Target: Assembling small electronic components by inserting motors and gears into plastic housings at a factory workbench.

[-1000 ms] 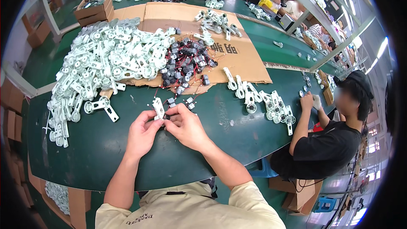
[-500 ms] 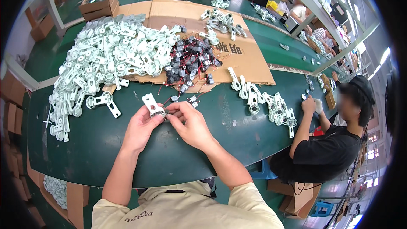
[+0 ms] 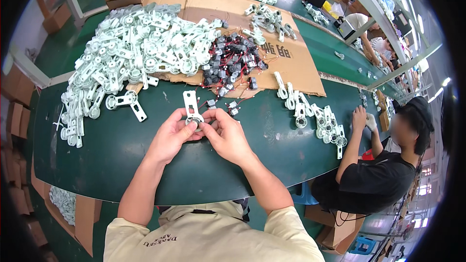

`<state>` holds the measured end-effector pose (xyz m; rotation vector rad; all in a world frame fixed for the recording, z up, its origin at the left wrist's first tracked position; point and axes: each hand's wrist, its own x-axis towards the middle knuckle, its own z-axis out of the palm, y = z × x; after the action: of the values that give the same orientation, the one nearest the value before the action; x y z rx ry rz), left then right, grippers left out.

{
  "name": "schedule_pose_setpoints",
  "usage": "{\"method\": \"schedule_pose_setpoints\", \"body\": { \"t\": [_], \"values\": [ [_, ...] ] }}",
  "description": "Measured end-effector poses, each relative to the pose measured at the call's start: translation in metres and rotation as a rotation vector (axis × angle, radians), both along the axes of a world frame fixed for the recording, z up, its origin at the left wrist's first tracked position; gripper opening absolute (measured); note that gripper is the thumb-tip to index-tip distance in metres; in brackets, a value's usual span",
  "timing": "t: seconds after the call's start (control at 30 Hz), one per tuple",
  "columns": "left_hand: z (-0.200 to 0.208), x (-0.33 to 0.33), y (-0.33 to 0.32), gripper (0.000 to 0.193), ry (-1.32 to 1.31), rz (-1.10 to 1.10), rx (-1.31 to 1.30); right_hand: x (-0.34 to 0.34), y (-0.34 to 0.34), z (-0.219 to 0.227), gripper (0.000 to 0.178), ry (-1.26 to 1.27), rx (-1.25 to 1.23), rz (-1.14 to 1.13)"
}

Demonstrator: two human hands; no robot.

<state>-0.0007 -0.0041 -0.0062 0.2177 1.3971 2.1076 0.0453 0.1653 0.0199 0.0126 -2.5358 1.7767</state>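
Left hand (image 3: 171, 137) was closed, thumb and fingers pinching a pale green bracket (image 3: 190, 101) by its ring end — flat arm pointing up, held above the desk (image 3: 121, 160). Right hand (image 3: 230, 138) was curled, fingertips right at the ring — couldn't tell if it gripped anything. Grey motors (image 3: 228, 58) with red wires lay beyond the hands, beside a big bracket pile (image 3: 145, 43).
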Motion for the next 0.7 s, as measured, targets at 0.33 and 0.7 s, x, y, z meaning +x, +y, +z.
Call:
{"method": "schedule_pose_setpoints", "body": {
  "t": [0.33, 0.7],
  "values": [
    [0.001, 0.005, 0.008, 0.033, -0.035, 0.088, 0.0, -0.006, -0.005, -0.019, 0.02, 0.047, -0.117, -0.115],
    [-0.002, 0.009, 0.016, 0.033, 0.135, 0.141, -0.039, -0.011, 0.003, -0.021, 0.028, -0.082, -0.559, -0.061]
  ]
}}
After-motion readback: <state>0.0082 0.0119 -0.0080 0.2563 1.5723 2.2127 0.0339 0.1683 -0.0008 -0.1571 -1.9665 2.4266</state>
